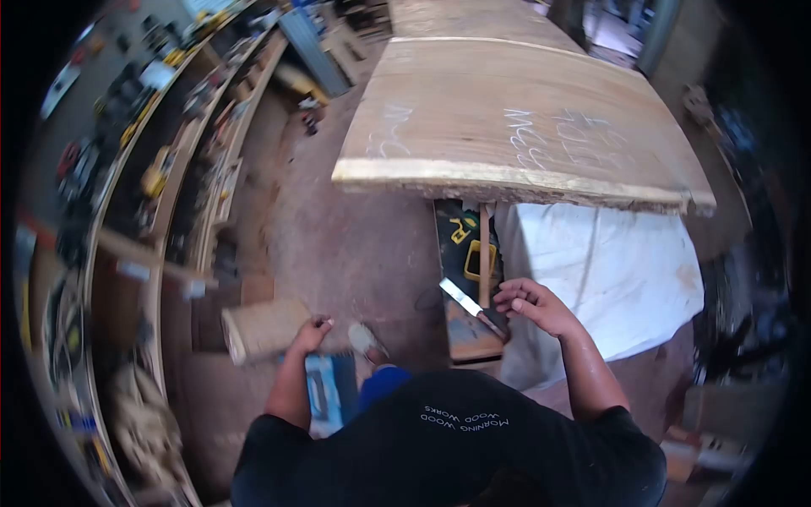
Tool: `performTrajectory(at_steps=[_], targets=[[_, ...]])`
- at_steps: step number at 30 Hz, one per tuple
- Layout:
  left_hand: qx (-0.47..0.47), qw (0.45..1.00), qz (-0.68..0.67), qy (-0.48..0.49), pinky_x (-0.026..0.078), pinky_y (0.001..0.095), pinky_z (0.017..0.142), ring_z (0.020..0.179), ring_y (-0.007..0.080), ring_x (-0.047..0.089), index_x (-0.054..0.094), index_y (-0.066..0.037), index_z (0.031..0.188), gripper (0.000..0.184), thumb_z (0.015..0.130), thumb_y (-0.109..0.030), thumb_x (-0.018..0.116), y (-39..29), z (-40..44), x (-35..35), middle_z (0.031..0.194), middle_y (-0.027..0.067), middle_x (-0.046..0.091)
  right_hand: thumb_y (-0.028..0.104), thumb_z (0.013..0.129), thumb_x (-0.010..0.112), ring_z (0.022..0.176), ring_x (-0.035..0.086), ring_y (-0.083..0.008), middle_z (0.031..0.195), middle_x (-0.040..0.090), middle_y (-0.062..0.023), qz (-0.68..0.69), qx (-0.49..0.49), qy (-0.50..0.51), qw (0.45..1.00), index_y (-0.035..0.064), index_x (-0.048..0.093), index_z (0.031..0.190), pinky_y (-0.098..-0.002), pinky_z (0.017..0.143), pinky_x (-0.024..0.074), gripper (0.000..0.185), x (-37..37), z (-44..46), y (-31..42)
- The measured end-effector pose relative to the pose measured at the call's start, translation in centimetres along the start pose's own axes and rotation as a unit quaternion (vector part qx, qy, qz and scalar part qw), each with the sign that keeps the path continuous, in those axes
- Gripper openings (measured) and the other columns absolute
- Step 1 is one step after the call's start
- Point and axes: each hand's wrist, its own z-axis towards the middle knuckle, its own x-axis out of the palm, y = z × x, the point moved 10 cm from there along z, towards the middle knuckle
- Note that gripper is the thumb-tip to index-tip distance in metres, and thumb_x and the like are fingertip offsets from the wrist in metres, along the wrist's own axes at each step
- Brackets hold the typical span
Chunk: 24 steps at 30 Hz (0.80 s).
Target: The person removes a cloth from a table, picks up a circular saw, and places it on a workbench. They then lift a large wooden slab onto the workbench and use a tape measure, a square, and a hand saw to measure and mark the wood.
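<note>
My right hand [536, 308] hovers with fingers spread and slightly bent, holding nothing. Just left of it lies a hand tool with a bright flat blade [462, 297] and a dark handle; it looks like a chisel, but its kind is not certain. It rests at an angle over a narrow wooden shelf [475, 345]. On that shelf are a yellow frame-like item [481, 259] and a long wooden strip [485, 287]. My left hand [313, 332] is low on the left, fingers curled in with nothing visible in them, beside a thick wooden block [267, 329].
A large live-edge wood slab [473, 110] with white chalk writing juts out ahead at about waist height. Under it a white sheet [604, 283] drapes over something bulky. Tool-filled shelves [156, 190] line the left wall. A blue-and-white box [323, 393] sits by my leg.
</note>
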Motion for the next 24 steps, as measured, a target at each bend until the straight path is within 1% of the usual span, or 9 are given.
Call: performTrajectory(at_steps=[4, 5, 7, 9, 10, 13, 15, 18, 24], targets=[[-0.021, 0.998, -0.021, 0.052, 0.047, 0.0282, 0.069, 0.080, 0.0140, 0.058, 0.056, -0.002, 0.124, 0.049, 0.090, -0.038, 0.059, 4.6, 10.1, -7.8, 0.090, 0.0083, 0.065, 0.028, 0.095, 0.054, 0.096, 0.061, -0.0162, 0.111, 0.061, -0.0097, 0.036, 0.098, -0.079, 0.991, 0.0014, 0.048, 0.127, -0.0275, 0.081, 0.0506, 0.042, 6.4, 9.6, -4.6], [-0.051, 0.995, -0.038, 0.073, 0.047, 0.0282, 0.069, 0.083, 0.0132, 0.059, 0.057, -0.004, 0.121, 0.047, 0.090, -0.039, 0.060, 7.7, 11.7, -9.1, 0.093, 0.0074, 0.064, 0.033, 0.095, 0.053, 0.096, 0.061, -0.0160, 0.110, 0.061, -0.0095, 0.069, 0.130, -0.099, 0.984, 0.0024, 0.048, 0.126, -0.0277, 0.080, 0.0513, 0.044, 7.8, 12.2, -5.8], [-0.086, 0.990, -0.048, 0.099, 0.048, 0.0299, 0.070, 0.087, 0.0149, 0.060, 0.057, -0.005, 0.118, 0.044, 0.090, -0.039, 0.059, 6.3, 10.5, -12.2, 0.099, 0.0068, 0.063, 0.038, 0.095, 0.053, 0.096, 0.060, -0.0156, 0.110, 0.060, -0.0098, 0.049, 0.205, -0.097, 0.973, 0.0033, 0.049, 0.125, -0.0279, 0.079, 0.0516, 0.047, 10.6, 17.1, -6.9], [-0.135, 0.976, -0.159, 0.065, 0.045, 0.0254, 0.065, 0.076, 0.0103, 0.056, 0.060, -0.003, 0.115, 0.039, 0.090, -0.033, 0.061, 8.0, 11.1, -16.8, 0.087, 0.0050, 0.063, 0.038, 0.096, 0.049, 0.101, 0.060, -0.0170, 0.114, 0.059, -0.0122, 0.003, 0.212, -0.076, 0.974, 0.0008, 0.044, 0.131, -0.0290, 0.082, 0.0510, 0.051, 12.1, 21.4, -7.1], [-0.131, 0.977, -0.155, 0.069, 0.045, 0.0254, 0.065, 0.076, 0.0103, 0.056, 0.060, -0.003, 0.115, 0.039, 0.090, -0.033, 0.061, 8.2, 12.7, -18.7, 0.087, 0.0050, 0.063, 0.040, 0.096, 0.049, 0.100, 0.060, -0.0178, 0.115, 0.058, -0.0125, 0.003, 0.223, -0.103, 0.969, 0.0008, 0.044, 0.130, -0.0295, 0.083, 0.0509, 0.053, 12.3, 22.8, -6.7], [-0.134, 0.971, -0.179, 0.081, 0.044, 0.0237, 0.062, 0.078, 0.0100, 0.056, 0.060, -0.003, 0.112, 0.037, 0.090, -0.033, 0.061, 8.9, 17.6, -22.1, 0.089, 0.0021, 0.061, 0.048, 0.093, 0.052, 0.096, 0.061, -0.0202, 0.112, 0.059, -0.0142, 0.135, 0.194, -0.173, 0.956, 0.0008, 0.041, 0.131, -0.0327, 0.080, 0.0510, 0.062, 12.4, 25.7, -7.4], [-0.074, 0.976, -0.176, 0.108, 0.044, 0.0231, 0.063, 0.083, 0.0101, 0.057, 0.060, -0.002, 0.113, 0.039, 0.091, -0.034, 0.060, 4.6, 22.3, -24.3, 0.094, 0.0022, 0.062, 0.049, 0.093, 0.050, 0.098, 0.060, -0.0220, 0.115, 0.057, -0.0164, 0.174, 0.173, -0.187, 0.951, -0.0008, 0.035, 0.134, -0.0343, 0.081, 0.0508, 0.066, 13.2, 26.7, -6.7], [0.048, 0.982, -0.151, 0.105, 0.045, 0.0240, 0.068, 0.086, 0.0110, 0.058, 0.058, -0.002, 0.119, 0.042, 0.091, -0.034, 0.059, -8.7, 26.7, -26.5, 0.099, 0.0036, 0.063, 0.050, 0.094, 0.048, 0.105, 0.058, -0.0259, 0.120, 0.053, -0.0208, 0.217, 0.127, -0.225, 0.941, -0.0013, 0.029, 0.138, -0.0380, 0.086, 0.0505, 0.071, 13.2, 28.4, -6.4], [0.122, 0.967, -0.153, 0.163, 0.046, 0.0274, 0.080, 0.096, 0.0148, 0.059, 0.051, -0.001, 0.127, 0.049, 0.092, -0.035, 0.059, -21.2, 35.3, -26.5, 0.110, 0.0071, 0.062, 0.052, 0.093, 0.046, 0.117, 0.050, -0.0315, 0.131, 0.044, -0.0251, 0.343, -0.026, -0.237, 0.909, 0.0002, 0.028, 0.140, -0.0420, 0.089, 0.0494, 0.073, 13.6, 35.0, -5.0]])
